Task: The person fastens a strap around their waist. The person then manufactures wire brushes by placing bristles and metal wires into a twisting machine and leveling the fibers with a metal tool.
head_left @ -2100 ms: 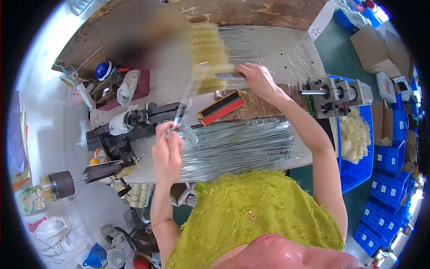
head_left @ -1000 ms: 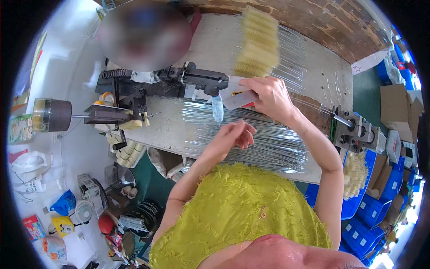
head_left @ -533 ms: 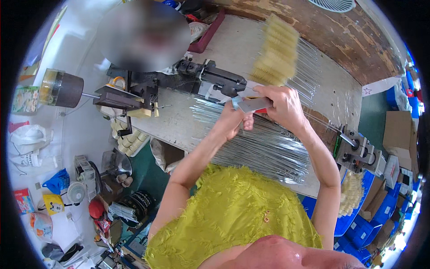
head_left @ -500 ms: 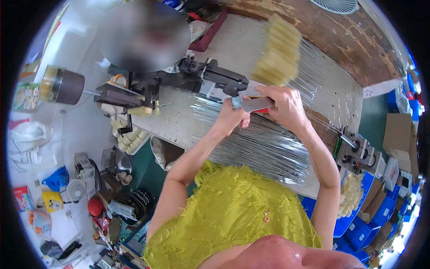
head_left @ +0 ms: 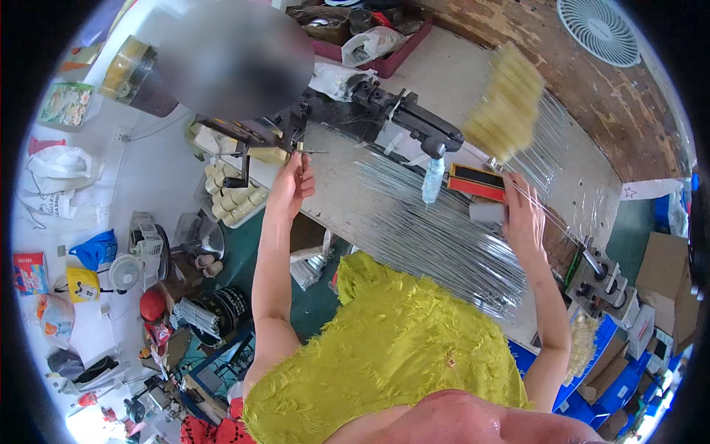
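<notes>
My left hand is at the bench's left end, its fingers closed in a pinch at a small machine with a black crank. A pale yellow bristle bundle lies beside its fingertips; what they pinch is hidden. On the right, my right hand curls round the end of a small grey plate. Its fingertips touch the end of a red-and-black oblong block. Many thin twisted metal wires lie across the bench in front of me. A black clamp arm with a pale blue wrapped handle stands between my hands.
Yellow bristle brushes on wires lie at the back right. A metal spindle fixture is at the right edge. Bristle bundles fill a tray at left. A maroon tray stands at the back, a white fan beyond.
My left hand has left the clamp handle and moved left to the crank machine. My right hand has shifted right with the grey plate. The view has turned, and the red-and-black block shows fully.
</notes>
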The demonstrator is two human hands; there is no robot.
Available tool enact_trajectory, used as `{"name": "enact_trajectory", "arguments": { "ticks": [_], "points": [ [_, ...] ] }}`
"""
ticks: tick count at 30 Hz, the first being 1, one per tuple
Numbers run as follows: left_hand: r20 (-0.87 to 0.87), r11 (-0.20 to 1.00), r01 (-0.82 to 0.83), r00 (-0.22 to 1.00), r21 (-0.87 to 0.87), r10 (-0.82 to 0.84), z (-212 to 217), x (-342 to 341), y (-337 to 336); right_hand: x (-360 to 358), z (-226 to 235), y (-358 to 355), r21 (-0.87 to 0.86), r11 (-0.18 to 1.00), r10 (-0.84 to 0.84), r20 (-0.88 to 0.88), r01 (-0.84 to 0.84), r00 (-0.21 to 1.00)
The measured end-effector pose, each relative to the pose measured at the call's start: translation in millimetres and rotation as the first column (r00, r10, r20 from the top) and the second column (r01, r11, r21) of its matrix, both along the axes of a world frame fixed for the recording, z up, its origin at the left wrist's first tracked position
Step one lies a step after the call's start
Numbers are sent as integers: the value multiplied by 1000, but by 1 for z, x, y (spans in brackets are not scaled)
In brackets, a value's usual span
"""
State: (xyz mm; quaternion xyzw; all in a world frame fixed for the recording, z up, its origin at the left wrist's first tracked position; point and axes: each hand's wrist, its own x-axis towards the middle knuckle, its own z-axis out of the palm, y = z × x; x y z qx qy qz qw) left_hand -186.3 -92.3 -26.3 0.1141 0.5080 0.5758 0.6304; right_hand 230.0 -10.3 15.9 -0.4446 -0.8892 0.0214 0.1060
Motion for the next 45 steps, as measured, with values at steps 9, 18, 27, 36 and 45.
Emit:
{"name": "enact_trajectory", "arguments": {
  "ticks": [9,18,27,36,45],
  "points": [
    [37,906,424,905,-8,-424,47,117,5,29,7,-33,-115,960,-261,-30,256,965],
    [322,173,933,67,315,-944,65,325,100,94,108,-105,-573,800,-348,-199,179,916],
    [-4,887,455,890,75,-456,55,271,72,80,126,-41,-390,919,-261,-487,60,833],
    [240,775,632,750,15,-616,70,210,79,12,49,40,-605,795,-346,-398,40,850],
    [523,803,578,644,145,-558,81,215,79,32,46,51,-754,625,-394,-526,-200,753]
  ]
}}
